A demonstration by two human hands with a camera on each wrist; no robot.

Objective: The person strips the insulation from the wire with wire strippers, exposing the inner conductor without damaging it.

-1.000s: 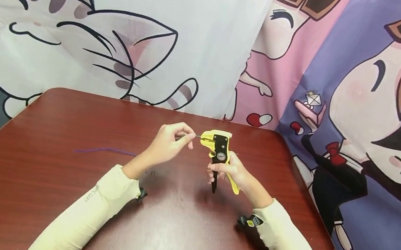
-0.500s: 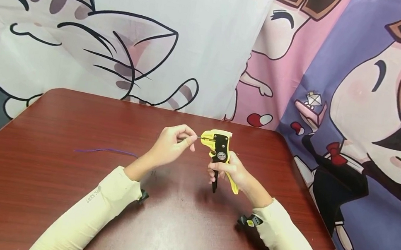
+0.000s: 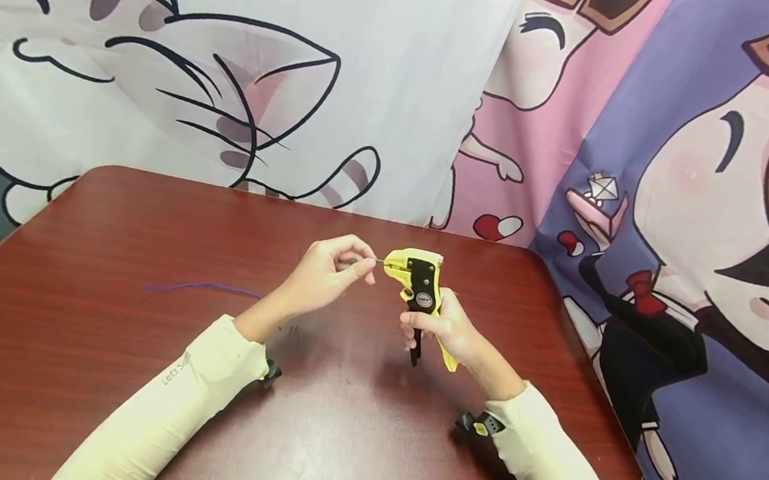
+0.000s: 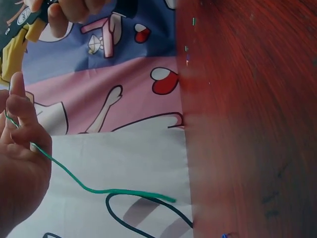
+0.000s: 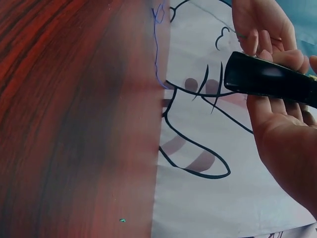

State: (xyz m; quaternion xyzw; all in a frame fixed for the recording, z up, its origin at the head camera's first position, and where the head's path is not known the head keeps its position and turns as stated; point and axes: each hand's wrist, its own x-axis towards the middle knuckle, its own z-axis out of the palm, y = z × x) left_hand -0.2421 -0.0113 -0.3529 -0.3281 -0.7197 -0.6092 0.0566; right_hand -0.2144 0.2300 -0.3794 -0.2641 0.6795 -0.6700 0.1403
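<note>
My left hand (image 3: 325,277) pinches a thin green wire (image 4: 74,176) between thumb and fingertips, above the table. From the fingers, one end of the wire reaches the yellow nose of a wire stripper (image 3: 427,269). The wire's other end trails loose below the hand in the left wrist view. My right hand (image 3: 449,324) grips the yellow and black handles of this pistol-shaped wire stripper, its nose turned toward the left hand. How far the wire goes into the nose is too small to tell. A black handle (image 5: 267,77) shows large in the right wrist view.
A purple-blue wire (image 3: 202,285) lies on the reddish-brown table (image 3: 86,379), left of the hands. Small scraps (image 4: 193,22) are on the table, one a green bit (image 5: 122,220). A printed cartoon curtain (image 3: 376,71) hangs behind the table.
The stripper's black handle has swung slightly toward the yellow one as my right hand squeezes. My left hand stays nearly in place, still pinching the green wire.
</note>
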